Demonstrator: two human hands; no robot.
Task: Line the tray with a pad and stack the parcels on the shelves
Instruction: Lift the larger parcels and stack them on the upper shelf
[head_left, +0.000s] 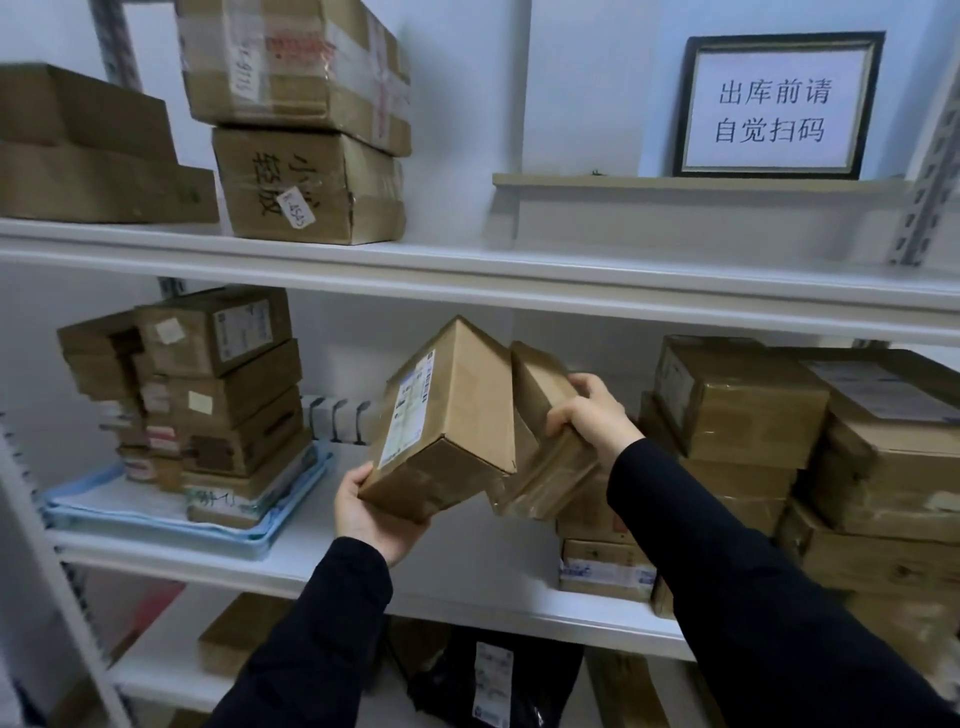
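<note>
- The middle shelf (467, 561) is a white board running across the whole view.
- The left hand (371, 512) grips the lower near end of a labelled box (452, 415), with fingers under it and the thumb up its left side.
- That box is tilted and held in the air above the middle shelf's centre, its white label facing left.
- The right hand (592, 413) clasps a taped box (545, 467) from above, fingers curled over its upper edge.
- The taped box is also tilted and held above the middle shelf, just right of centre.
- The 2 held boxes sit side by side; whether they touch cannot be told.
- A pale blue tray (249, 543) lies at the middle shelf's left end, with a white pad (114, 501) spread inside it.
- A left stack (218, 395) of parcels stands on the pad, several layers high.
- A low pile (602, 569) of small parcels rests on the middle shelf, under the right hand.
- A right stack (831, 457) of bigger parcels fills the middle shelf's right end.
- The top boxes (306, 182) sit on the board above the middle shelf, toward its left.
- A framed sign (776, 106) stands on a ledge above the middle shelf's right half.
- A black bag (467, 686) with a white label lies below the middle shelf.
</note>
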